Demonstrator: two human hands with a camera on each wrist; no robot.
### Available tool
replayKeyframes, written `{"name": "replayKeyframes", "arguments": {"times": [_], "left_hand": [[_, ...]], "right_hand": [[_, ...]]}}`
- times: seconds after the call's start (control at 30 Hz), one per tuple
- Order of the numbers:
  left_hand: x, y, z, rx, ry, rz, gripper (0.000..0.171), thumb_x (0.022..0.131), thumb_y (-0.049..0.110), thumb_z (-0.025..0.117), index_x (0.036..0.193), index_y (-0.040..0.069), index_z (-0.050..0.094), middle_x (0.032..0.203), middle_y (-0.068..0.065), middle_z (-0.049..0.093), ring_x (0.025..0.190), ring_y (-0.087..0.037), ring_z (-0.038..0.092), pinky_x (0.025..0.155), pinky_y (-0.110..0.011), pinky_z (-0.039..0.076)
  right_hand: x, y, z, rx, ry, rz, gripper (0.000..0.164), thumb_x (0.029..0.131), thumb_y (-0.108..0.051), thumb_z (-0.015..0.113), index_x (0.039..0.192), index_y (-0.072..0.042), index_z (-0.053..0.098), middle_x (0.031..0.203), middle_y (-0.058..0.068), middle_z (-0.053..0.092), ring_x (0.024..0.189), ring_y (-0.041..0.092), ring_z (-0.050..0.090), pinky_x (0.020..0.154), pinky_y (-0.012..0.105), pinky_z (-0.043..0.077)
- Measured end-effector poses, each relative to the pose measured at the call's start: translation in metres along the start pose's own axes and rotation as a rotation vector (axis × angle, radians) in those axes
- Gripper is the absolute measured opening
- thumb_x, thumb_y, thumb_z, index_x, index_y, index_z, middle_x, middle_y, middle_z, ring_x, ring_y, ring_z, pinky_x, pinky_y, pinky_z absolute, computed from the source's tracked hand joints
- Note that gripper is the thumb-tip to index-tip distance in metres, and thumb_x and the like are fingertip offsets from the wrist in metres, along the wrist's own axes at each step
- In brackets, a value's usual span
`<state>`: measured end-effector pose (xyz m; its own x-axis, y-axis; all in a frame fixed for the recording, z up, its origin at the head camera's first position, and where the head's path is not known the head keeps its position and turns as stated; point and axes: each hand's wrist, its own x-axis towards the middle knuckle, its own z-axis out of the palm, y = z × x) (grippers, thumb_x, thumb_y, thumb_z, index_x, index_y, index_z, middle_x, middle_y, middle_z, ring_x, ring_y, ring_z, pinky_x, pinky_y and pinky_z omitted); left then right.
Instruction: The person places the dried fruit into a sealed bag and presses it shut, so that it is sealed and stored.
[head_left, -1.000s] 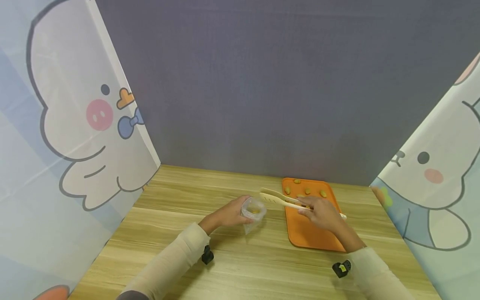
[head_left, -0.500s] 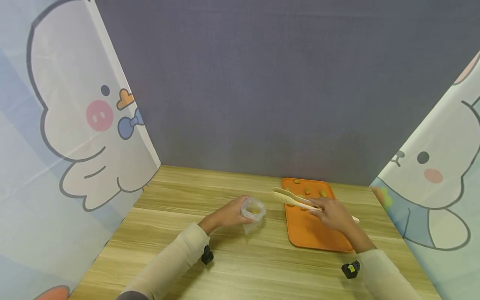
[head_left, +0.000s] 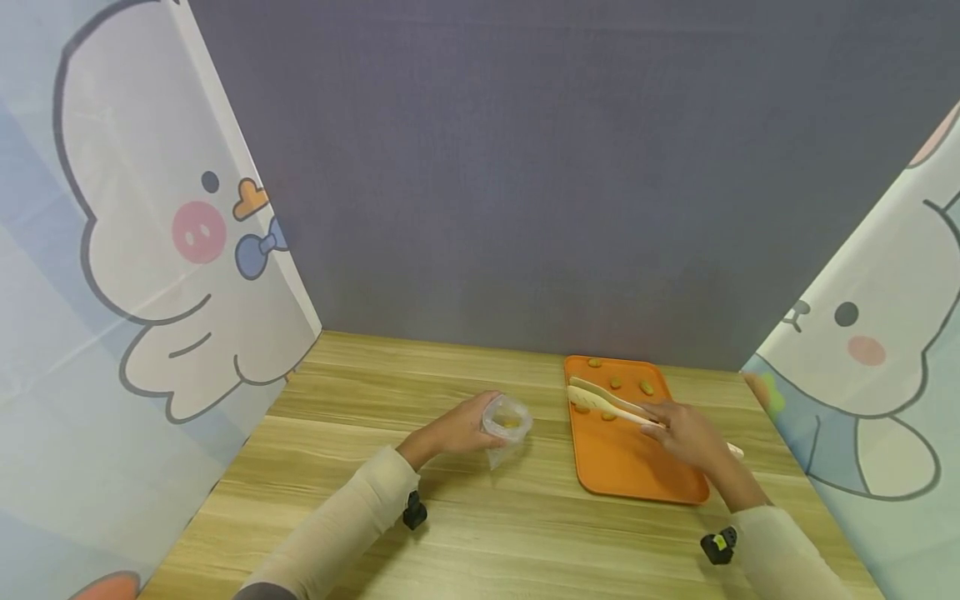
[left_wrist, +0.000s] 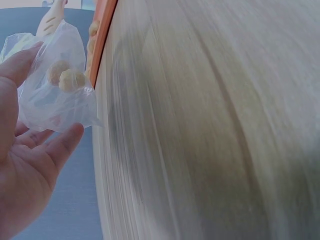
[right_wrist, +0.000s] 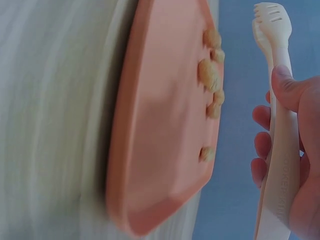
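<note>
My left hand (head_left: pixel 459 425) holds a clear plastic bag (left_wrist: pixel 55 107) upright above the table, with its mouth spread. At least two round yellowish nuggets (left_wrist: pixel 71 80) lie in the bag. To the right, my right hand (head_left: pixel 690 435) grips cream-coloured tongs (right_wrist: pixel 282 165) with the thumb on one arm and the fingers on the other. The slotted tips point left, over the orange tray (head_left: pixel 637 467), with no food visible between them. Several small golden-brown nuggets (right_wrist: pixel 208 74) sit scattered toward the tray's far half; the tongs hide some of them in the head view.
The wood-grain table (head_left: pixel 390 358) extends around the tray and beneath both arms. A dark grey panel (head_left: pixel 487 183) rises behind it. Cartoon-printed sheets (head_left: pixel 150 250) flank both sides. A small black camera is strapped at each wrist.
My right hand and the tongs have moved right and slightly down, from beside the bag to over the tray. The left hand and bag have stayed in place.
</note>
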<state>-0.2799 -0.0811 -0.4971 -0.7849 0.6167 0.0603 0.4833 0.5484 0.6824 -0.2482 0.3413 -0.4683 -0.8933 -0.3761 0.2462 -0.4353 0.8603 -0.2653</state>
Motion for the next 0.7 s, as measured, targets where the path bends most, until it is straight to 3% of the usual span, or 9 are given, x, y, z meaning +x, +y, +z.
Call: {"name": "replayKeyframes", "arguments": {"times": [0.33,0.7], "left_hand": [[-0.002,-0.001,-0.001,-0.010,-0.012,-0.014,0.086,0.091,0.040,0.077,0.157,0.006,0.033,0.141,-0.005,0.054,0.117,-0.017,0.058,0.100,-0.038,0.050],[-0.002,-0.003,-0.002,-0.009,-0.014,-0.015,0.086,0.090,0.041,0.077,0.156,0.007,0.034,0.140,-0.004,0.054,0.116,-0.016,0.058,0.099,-0.038,0.050]], "right_hand": [[-0.014,0.017,0.001,-0.049,-0.007,0.019,0.041,0.092,-0.023,0.075,0.125,0.000,0.071,0.105,0.018,0.075,0.090,0.039,0.071,0.077,0.056,0.056],[-0.026,0.035,0.001,-0.106,-0.010,0.037,0.036,0.091,-0.022,0.075,0.121,-0.001,0.073,0.109,0.022,0.075,0.095,0.043,0.071,0.082,0.059,0.055]]}}
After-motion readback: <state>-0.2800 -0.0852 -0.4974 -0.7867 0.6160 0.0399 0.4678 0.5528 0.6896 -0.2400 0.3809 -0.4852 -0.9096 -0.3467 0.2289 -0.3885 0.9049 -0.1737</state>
